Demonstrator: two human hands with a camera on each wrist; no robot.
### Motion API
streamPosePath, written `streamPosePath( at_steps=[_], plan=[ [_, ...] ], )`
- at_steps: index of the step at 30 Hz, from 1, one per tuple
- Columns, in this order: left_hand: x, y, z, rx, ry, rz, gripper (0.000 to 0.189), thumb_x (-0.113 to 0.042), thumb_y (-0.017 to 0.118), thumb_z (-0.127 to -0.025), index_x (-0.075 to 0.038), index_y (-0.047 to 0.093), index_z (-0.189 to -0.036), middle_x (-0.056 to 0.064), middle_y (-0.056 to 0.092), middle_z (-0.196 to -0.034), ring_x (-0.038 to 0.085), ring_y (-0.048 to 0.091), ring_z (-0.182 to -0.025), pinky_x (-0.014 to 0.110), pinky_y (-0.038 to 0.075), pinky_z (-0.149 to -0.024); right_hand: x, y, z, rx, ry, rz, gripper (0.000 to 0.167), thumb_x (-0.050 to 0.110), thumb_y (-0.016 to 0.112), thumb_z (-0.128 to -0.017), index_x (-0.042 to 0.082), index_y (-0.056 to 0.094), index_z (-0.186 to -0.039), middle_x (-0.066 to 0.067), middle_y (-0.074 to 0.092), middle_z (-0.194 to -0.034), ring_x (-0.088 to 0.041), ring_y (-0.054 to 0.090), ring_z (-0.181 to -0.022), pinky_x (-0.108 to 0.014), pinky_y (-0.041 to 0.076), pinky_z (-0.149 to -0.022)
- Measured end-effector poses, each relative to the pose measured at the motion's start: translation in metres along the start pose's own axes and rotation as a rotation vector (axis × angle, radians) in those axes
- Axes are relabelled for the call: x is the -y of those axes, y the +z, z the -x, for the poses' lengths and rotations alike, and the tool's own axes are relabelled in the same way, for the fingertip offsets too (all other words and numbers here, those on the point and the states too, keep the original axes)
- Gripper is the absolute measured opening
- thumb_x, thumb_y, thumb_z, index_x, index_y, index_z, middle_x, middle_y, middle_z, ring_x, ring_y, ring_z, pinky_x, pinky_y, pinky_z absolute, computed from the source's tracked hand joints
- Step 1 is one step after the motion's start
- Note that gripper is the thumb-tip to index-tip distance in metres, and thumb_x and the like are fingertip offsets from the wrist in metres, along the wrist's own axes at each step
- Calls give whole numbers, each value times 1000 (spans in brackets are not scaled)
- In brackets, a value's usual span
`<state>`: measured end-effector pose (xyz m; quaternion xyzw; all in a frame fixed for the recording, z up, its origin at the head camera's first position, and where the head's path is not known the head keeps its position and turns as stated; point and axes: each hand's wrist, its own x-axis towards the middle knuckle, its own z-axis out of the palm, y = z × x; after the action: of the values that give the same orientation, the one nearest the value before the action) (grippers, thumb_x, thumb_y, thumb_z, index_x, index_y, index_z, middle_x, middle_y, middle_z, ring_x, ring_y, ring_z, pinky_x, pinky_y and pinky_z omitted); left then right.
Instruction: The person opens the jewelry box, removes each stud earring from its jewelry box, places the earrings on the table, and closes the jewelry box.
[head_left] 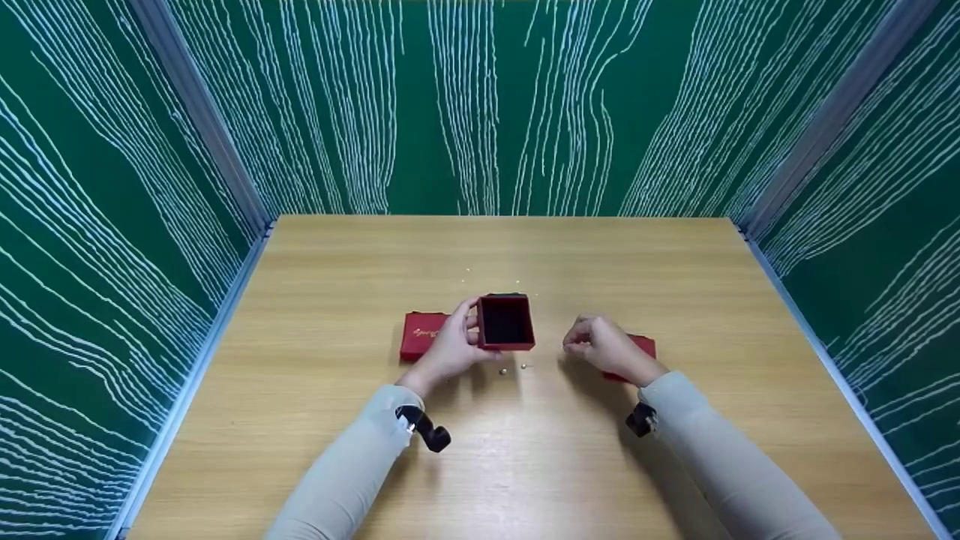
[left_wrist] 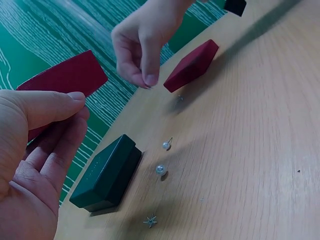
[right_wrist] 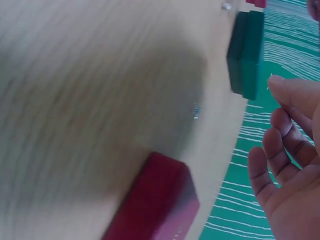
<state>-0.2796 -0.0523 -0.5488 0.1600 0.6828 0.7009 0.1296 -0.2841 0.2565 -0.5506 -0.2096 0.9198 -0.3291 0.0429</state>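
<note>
a: green walls streaked with pale wavy lines close in a wooden table. the person's left hand holds a small open red box lifted off the wood and tipped toward the head camera, thumb and fingers curled round its side so the dark lining shows.

b: and the right hand?

a: it hovers just right of the box, fingers curled, thumb and forefinger pinched narrowly together. in the left wrist view something thin glints at the fingertips, but it is too small to name. a second red box lies under and behind that hand.

b: what lies about on the table?

a: a red lid with gold script behind the left hand, a dark green box beyond it, and below the open box two pearl earrings, a star-shaped stud and another tiny piece.

b: how would the step go well?

a: judging by the pinch, the small thing belongs in the box. the left hand should keep the opening level and steady, and the right should lower its fingertips right over the lining before letting go, since the piece would likely bounce on bare wood.
</note>
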Motion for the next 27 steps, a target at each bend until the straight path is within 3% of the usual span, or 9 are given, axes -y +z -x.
streamPosePath(
  at_steps=[10, 17, 27],
  plan=[
    [1, 0, 0, 9, -16, 23, 107, 26, 81, -76, -1, 28, -166, 33, 60, -150, 42, 73, -124, 40, 67, -96, -7, 8, -3, 52, 28, 66, 7, 4, 78, -98, 5, 82, -92, -6, 72, -95, -18, 65, -89, -35, 58, -80],
    [3, 1, 0, -18, -29, -6, 107, 25, 82, -75, 0, 30, -165, 32, 63, -146, 41, 74, -122, 40, 66, -98, -13, 16, -6, 59, -55, 127, 9, 3, 80, -95, 5, 84, -87, -7, 75, -91, -19, 70, -87, -37, 60, -79],
    [1, 2, 0, -9, -16, 9, 106, 26, 80, -75, 0, 30, -165, 34, 62, -146, 42, 74, -121, 41, 67, -97, -14, 22, -10, 79, -121, 182, 11, -1, 81, -92, 6, 82, -83, -5, 74, -84, -15, 64, -81, -38, 59, -77]
  ],
)
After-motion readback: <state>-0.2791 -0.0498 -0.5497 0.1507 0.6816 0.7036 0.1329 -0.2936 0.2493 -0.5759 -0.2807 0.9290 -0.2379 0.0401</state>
